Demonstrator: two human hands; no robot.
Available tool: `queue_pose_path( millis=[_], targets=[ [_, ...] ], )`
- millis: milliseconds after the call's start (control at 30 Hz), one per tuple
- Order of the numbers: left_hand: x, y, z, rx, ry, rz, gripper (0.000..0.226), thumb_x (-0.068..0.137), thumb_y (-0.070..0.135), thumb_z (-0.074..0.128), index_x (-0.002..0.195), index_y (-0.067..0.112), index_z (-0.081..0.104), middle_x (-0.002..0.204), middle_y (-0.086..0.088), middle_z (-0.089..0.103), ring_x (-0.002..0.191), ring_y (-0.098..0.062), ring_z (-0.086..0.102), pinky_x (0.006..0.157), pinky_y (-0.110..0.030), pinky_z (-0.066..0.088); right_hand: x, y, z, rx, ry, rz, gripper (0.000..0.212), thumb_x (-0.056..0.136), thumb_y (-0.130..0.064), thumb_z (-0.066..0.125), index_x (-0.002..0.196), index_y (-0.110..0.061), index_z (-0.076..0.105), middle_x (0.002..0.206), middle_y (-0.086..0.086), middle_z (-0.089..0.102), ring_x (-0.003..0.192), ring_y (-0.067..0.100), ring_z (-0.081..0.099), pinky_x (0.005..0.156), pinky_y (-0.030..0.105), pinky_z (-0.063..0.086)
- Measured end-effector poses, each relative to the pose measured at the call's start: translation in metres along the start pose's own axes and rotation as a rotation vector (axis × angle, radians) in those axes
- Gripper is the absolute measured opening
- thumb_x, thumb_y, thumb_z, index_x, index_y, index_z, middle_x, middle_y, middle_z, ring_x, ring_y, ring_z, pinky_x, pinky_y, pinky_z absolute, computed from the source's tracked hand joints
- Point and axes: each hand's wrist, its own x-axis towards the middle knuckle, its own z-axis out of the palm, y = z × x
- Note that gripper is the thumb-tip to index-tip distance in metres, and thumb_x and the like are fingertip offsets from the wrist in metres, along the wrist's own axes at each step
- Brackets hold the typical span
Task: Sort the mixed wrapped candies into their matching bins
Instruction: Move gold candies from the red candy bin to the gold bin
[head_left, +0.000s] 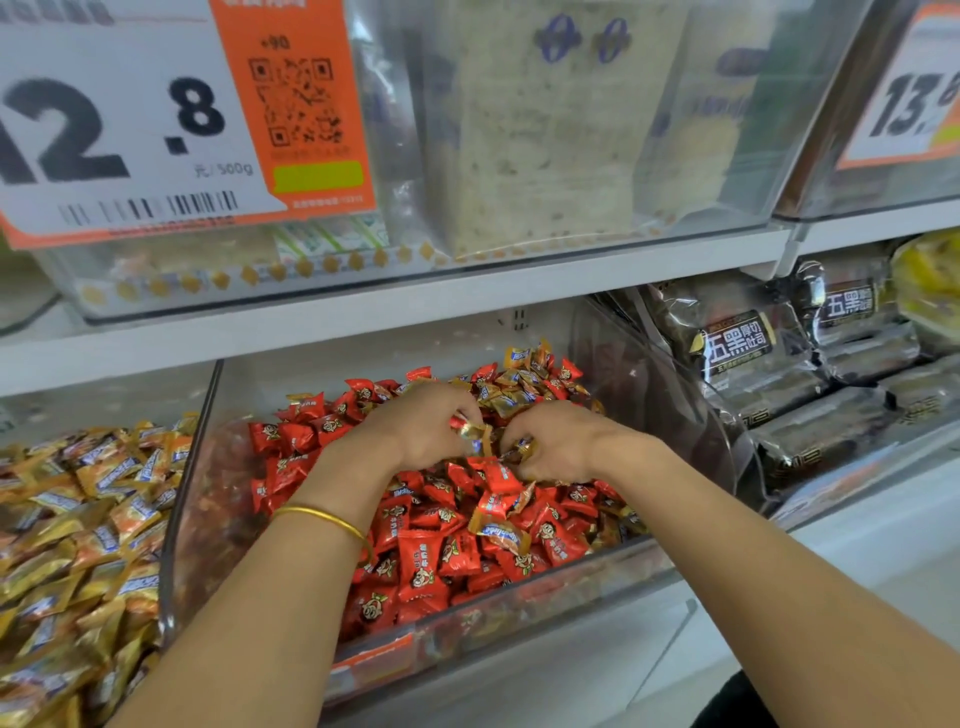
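Note:
A clear middle bin (519, 631) holds mostly red wrapped candies (423, 558), with gold wrapped candies (524, 382) mixed in at its back and one (501, 535) near the front. Both my hands are inside this bin, over the pile. My left hand (426, 428) has its fingers curled round gold wrapped candies (475, 431). My right hand (553, 441) pinches another gold candy (522, 448) just beside them. The left bin (171, 519) is filled with gold wrapped candies (78, 519).
A shelf board (467, 291) hangs low above the bins, carrying clear boxes and a price card (156, 114). Dark packaged cakes (779, 374) lie in the bin to the right. A bangle (332, 519) is on my left wrist.

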Motion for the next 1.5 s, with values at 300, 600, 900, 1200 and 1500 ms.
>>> queue_pose_path(
  millis=[300,600,900,1200,1500],
  targets=[
    [-0.013,0.000,-0.014,-0.821,0.216,-0.228,0.024,0.090,0.017,0.061,0.114,0.013,0.061,0.087,0.001,0.058,0.073,-0.009,0.054,0.059,-0.019,0.047,0.001,0.014,0.001,0.188,0.157,0.089,0.032,0.086,-0.020,0.060,0.118,-0.018,0.063,0.127,0.006,0.059,0.108,0.024,0.059,0.095,0.040,0.048],
    [-0.021,0.009,-0.021,-1.515,0.151,-0.398,0.024,0.089,-0.004,0.055,0.110,0.007,0.057,0.102,-0.020,0.064,0.077,-0.029,0.071,0.062,-0.033,0.060,0.004,0.009,0.002,0.208,0.146,0.084,0.033,0.080,-0.014,0.065,0.112,-0.023,0.066,0.125,-0.001,0.060,0.111,0.020,0.058,0.096,0.037,0.048],
    [-0.020,0.011,-0.019,-1.136,0.041,-0.314,0.008,0.084,0.013,0.067,0.091,0.017,0.064,0.085,-0.003,0.058,0.069,-0.010,0.052,0.050,-0.018,0.044,-0.022,0.021,-0.017,1.302,0.197,0.311,0.024,0.083,-0.007,0.066,0.103,-0.020,0.065,0.088,0.003,0.057,0.050,0.011,0.042,0.037,0.017,0.028],
    [-0.023,0.027,-0.005,-0.120,-0.269,0.017,0.025,0.088,0.021,0.063,0.113,0.023,0.067,0.134,0.006,0.052,0.125,-0.013,0.046,0.099,-0.021,0.032,-0.030,0.016,-0.020,2.051,-0.023,0.407,0.026,0.086,0.000,0.055,0.105,-0.013,0.066,0.085,0.020,0.063,0.083,0.037,0.069,0.051,0.036,0.059],
    [-0.028,0.006,-0.022,0.029,-0.101,-0.097,0.012,0.088,0.020,0.063,0.097,0.014,0.070,0.120,0.001,0.062,0.114,-0.018,0.055,0.093,-0.026,0.039,-0.035,0.015,-0.021,1.920,0.092,0.486,0.024,0.085,0.007,0.053,0.089,-0.013,0.064,0.101,0.018,0.054,0.079,0.029,0.062,0.043,0.018,0.050]
  ],
)
